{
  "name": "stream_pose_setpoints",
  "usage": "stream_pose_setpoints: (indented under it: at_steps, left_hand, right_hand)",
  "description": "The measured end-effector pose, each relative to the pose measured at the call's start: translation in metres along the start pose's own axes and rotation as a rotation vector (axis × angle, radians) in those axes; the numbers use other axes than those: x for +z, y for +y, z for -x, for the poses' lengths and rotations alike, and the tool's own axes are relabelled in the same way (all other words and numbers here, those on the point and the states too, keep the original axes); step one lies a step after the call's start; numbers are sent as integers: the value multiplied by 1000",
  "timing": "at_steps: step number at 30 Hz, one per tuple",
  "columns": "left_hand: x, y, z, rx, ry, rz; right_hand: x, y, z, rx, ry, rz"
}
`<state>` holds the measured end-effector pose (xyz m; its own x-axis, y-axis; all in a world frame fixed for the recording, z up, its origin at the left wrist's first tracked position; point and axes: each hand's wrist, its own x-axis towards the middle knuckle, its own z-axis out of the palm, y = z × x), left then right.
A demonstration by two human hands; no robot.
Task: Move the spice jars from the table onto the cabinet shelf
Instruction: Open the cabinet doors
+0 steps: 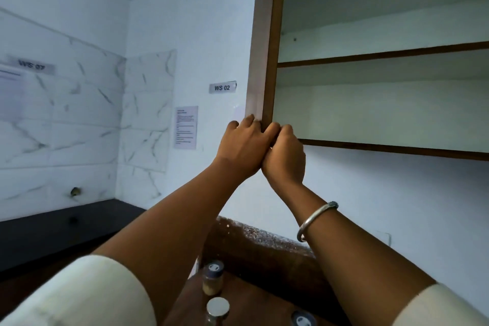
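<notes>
Spice jars [213,278] stand on the brown surface [254,291] well below the hands. Three are in view: one with a dark blue lid and yellowish contents toward the far edge, a silver-lidded jar [218,307] just nearer, and a dark-lidded jar [303,319] to the right, cut off by the bottom of the view. Both hands are raised to the lower corner of the open cabinet door [260,61], which is seen edge-on. The left hand [244,141] grips the door's bottom end, fingers wrapped round its pale outer face. The right hand [284,156] touches the left, its fingers curled tight round the door's brown edge at the same corner. A silver bangle [316,219] circles the right wrist, and white sleeves [79,296] cover both upper arms. Just right of the hands begins the lowest cabinet shelf [397,147], a brown-edged board with pale inner walls above it; a second shelf [383,55] runs higher. On the white wall left of the door hang a "WS 02" label [222,87] and a printed sheet [186,127]. Farther left are marble-patterned tiles [79,119], a blurred "WS 07" label [31,66] and a dark counter [53,230].
</notes>
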<state>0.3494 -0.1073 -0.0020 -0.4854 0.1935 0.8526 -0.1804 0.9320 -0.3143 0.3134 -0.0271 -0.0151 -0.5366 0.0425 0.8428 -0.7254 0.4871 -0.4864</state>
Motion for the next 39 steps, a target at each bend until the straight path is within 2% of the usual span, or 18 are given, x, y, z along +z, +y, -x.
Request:
stream_pose_setpoints:
  at_steps: [5, 10, 16, 23, 29, 31, 36, 39]
  left_hand:
    - [-8, -50, 22, -8, -16, 7]
    - [-4, -113, 48, -124, -48, 152]
    - [12, -193, 68, -300, -76, 332]
    - [40, -251, 78, -295, -63, 388]
    - [51, -263, 86, -255, -55, 379]
    - [52, -263, 91, -228, -83, 339]
    - [55, -259, 114, -124, -222, 184]
    - [59, -249, 132, -27, -280, 94]
  right_hand:
    - [31, -42, 14, -45, -22, 15]
    - [78, -88, 25, -77, -104, 46]
    - [146, -132, 37, -14, -238, -198]
    - [208, -142, 57, -71, -339, -196]
    - [227, -149, 52, -108, -239, -133]
    - [228, -147, 53, -126, -238, -111]
    - [228, -133, 71, -55, -395, 99]
    - [225, -118, 86, -84, -411, 123]
